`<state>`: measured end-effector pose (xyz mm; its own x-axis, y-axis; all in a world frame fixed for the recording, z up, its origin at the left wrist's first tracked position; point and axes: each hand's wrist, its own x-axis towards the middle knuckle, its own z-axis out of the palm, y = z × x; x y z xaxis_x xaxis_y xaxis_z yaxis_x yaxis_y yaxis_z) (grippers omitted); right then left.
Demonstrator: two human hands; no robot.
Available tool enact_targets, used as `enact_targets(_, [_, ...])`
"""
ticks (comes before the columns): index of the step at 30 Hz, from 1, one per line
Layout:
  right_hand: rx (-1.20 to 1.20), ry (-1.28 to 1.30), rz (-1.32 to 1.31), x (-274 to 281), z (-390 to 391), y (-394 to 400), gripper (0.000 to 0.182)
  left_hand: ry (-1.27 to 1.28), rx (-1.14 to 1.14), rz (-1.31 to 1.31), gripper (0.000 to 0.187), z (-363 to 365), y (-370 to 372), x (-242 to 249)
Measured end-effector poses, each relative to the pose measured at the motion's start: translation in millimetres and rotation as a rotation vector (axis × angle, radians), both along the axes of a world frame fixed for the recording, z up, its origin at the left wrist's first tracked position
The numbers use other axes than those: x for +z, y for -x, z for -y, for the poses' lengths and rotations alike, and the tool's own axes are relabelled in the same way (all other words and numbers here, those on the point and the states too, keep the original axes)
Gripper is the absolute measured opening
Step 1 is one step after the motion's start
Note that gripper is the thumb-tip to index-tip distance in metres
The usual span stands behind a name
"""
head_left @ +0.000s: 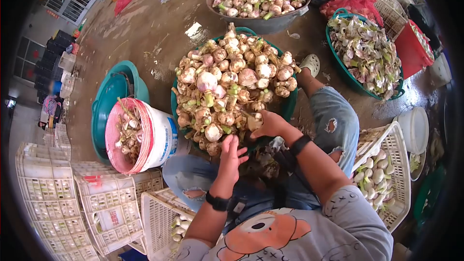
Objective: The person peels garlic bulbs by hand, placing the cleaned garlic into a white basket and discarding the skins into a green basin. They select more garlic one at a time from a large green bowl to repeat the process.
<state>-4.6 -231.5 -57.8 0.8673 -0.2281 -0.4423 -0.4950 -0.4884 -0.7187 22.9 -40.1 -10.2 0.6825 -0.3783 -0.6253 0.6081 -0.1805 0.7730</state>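
Note:
Unpeeled garlic bulbs [220,75] are heaped high in a green tub [289,108] in front of my knees. At the heap's near right edge, my right hand [273,125] has its thumb and fingers around a garlic bulb [254,122]. My left hand [230,159] hovers palm inward by the near rim, fingers stretched and apart, holding nothing. Between my legs, below the hands, lies a dark area with loose peelings [268,162], partly hidden by my forearms.
A white bucket [162,135] with garlic stands at left, against stacked green basins [99,111]. Crates [107,212] sit lower left; a crate of trimmed bulbs [397,164] is at right. Beyond are a garlic-filled grey basin [285,21] and a green tub of peelings [367,53].

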Motion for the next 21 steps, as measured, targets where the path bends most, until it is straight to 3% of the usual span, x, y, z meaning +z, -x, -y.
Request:
enact_targets(2, [-0.029, -0.147, 0.332, 17, -23, 13, 0.093, 0.073, 0.002, -0.05, 0.053, 14, -1, -3])
enact_targets(3, [0.001, -0.238, 0.319, 35, -33, 21, 0.1, 0.075, -0.001, -0.052, 0.053, 16, -4, -9])
enact_targets(5, [0.086, -0.143, 0.416, 53, -48, 37, 0.094, 0.189, 0.03, 0.232, 0.046, 22, -11, -23])
enact_targets(6, [0.124, -0.102, 0.454, 52, -51, 45, 0.092, 0.161, 0.049, 0.204, 0.031, 23, -10, -8])
enact_targets(7, [0.128, 0.006, 0.568, 50, -55, 50, 0.057, 0.159, 0.019, 0.142, 0.027, 16, -16, -11])
enact_targets(8, [0.134, 0.008, 0.563, 51, -55, 54, 0.057, 0.153, -0.01, 0.08, 0.022, 8, -20, -14])
enact_targets(10, [0.385, 0.38, 0.488, 61, -57, 60, 0.018, 0.184, -0.021, 0.022, 0.019, -1, -20, 3])
enact_targets(11, [0.325, 0.511, 0.722, 50, -63, 63, 0.015, 0.245, -0.14, -0.043, 0.019, -7, -26, -3])
enact_targets(12, [0.331, 0.511, 0.726, 49, -66, 65, 0.015, 0.305, -0.259, -0.106, 0.019, -10, -27, 0])
enact_targets(14, [0.386, 0.564, 0.664, 47, -72, 68, 0.008, 0.309, -0.256, -0.133, 0.019, -12, -24, 7])
enact_targets(18, [0.289, 0.501, 0.63, 39, -76, 71, 0.011, 0.231, -0.159, -0.249, 0.019, -13, -18, 7])
enact_targets(20, [0.123, 0.216, 0.452, 28, -74, 68, 0.018, 0.21, -0.141, -0.303, 0.018, -12, -17, 7])
enact_targets(21, [0.115, 0.216, 0.452, 29, -72, 67, 0.018, 0.239, -0.141, -0.358, 0.019, -11, -17, 7])
